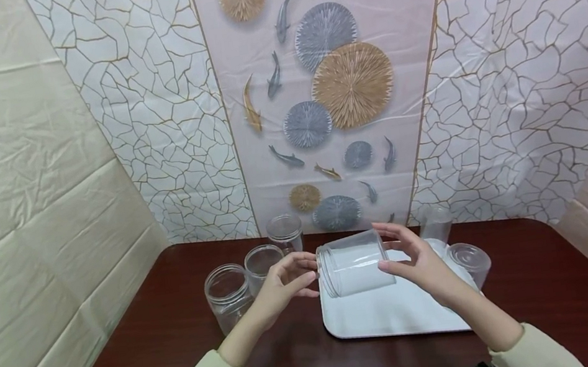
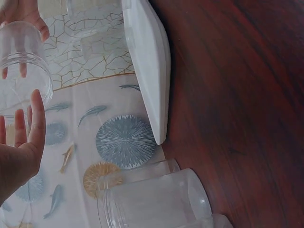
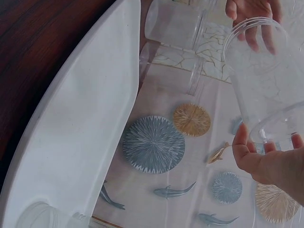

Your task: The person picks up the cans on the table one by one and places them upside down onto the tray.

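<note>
A clear screw-neck jar (image 1: 356, 265) is held tilted on its side above the white tray (image 1: 391, 314), its threaded mouth facing left. My right hand (image 1: 414, 260) grips the jar's base end, thumb on the near side and fingers on the far side. At the mouth, my left hand (image 1: 288, 281) has its fingers spread and loosely bent, fingertips right at the rim. The left wrist view shows those fingers (image 2: 36, 118) in front of the jar's opening. Through the wall of the jar (image 3: 261, 80), the right wrist view shows left fingertips beyond the rim.
Three clear jars stand mouth up on the dark red table (image 1: 143, 355) at left: a near jar (image 1: 227, 293), a middle jar (image 1: 260, 266) and a far jar (image 1: 285, 230). At right, two clear containers, one far (image 1: 436, 223), one near (image 1: 471, 262), stand at the tray. A patterned cloth backs the table.
</note>
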### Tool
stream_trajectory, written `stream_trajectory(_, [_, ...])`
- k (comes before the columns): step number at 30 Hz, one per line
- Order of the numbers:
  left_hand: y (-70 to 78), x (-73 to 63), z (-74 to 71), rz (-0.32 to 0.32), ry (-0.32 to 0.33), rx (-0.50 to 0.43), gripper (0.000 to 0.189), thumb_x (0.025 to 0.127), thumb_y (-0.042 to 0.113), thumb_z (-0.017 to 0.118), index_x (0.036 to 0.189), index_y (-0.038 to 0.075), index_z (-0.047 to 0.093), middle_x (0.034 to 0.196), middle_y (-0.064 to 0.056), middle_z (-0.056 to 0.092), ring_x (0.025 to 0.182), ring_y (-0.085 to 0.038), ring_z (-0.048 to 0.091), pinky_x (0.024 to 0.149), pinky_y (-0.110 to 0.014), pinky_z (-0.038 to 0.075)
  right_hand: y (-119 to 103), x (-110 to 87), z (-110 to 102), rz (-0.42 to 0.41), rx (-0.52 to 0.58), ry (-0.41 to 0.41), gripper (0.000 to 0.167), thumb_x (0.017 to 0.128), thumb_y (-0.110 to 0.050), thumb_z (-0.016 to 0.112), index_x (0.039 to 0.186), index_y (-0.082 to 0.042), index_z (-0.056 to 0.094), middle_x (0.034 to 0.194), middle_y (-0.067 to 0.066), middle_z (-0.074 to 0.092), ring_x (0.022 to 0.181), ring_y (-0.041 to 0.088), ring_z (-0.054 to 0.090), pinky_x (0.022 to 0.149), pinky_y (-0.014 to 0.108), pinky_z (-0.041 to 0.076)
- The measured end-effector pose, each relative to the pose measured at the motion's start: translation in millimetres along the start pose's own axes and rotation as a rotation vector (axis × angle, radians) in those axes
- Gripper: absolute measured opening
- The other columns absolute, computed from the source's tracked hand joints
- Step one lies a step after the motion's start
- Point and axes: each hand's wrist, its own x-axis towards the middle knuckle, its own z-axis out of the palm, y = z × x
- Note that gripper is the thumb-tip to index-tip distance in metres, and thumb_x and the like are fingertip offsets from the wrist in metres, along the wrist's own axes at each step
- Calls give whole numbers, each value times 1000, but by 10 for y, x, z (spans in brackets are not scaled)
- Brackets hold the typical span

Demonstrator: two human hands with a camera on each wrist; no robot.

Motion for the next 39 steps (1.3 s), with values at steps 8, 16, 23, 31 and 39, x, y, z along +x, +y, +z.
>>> stream_trajectory(8, [-22, -91, -3, 20, -44, 59, 38, 93, 11, 57, 122, -12, 48, 112, -29, 55, 94, -11, 61, 75, -40, 58, 13, 26, -35, 33, -62, 7, 56, 91, -16, 62, 141, -12, 38, 142, 0, 39, 113, 2, 45, 89, 29, 48])
stream_trajectory(16, [-31, -228, 5, 121, -67, 83, 28, 93, 4, 55, 114, -13, 52, 106, -34, 57, 91, -6, 63, 71, -38, 59, 36, 68, -110, 95, -108, 15, 57, 92, -20, 60, 143, -11, 35, 146, 14, 36, 119, 23, 44, 90, 43, 46])
stream_trajectory(23, [-59, -356, -21, 144, -71, 107, 24, 93, 4, 54, 111, -12, 54, 102, -34, 58, 87, -6, 63, 71, -37, 58, 23, 129, -161, 145, -164, 9, 60, 91, -24, 62, 143, -13, 35, 146, 18, 35, 124, 38, 40, 92, 53, 44])
stream_trajectory(31, [-53, -463, -111, 160, -58, 146, 20, 93, 3, 53, 109, -10, 56, 101, -34, 58, 87, -6, 63, 71, -39, 58, 71, 219, -191, 147, -246, -1, 61, 90, -27, 63, 142, -10, 37, 143, 20, 38, 124, 42, 41, 93, 55, 43])
stream_trajectory(39, [-35, -556, -172, 170, -50, 174, 19, 93, 2, 53, 107, -10, 57, 98, -29, 62, 87, -5, 64, 70, -38, 58, 96, 342, -248, 162, -330, -42, 64, 88, -32, 65, 142, -12, 37, 144, 21, 36, 122, 41, 40, 89, 54, 44])
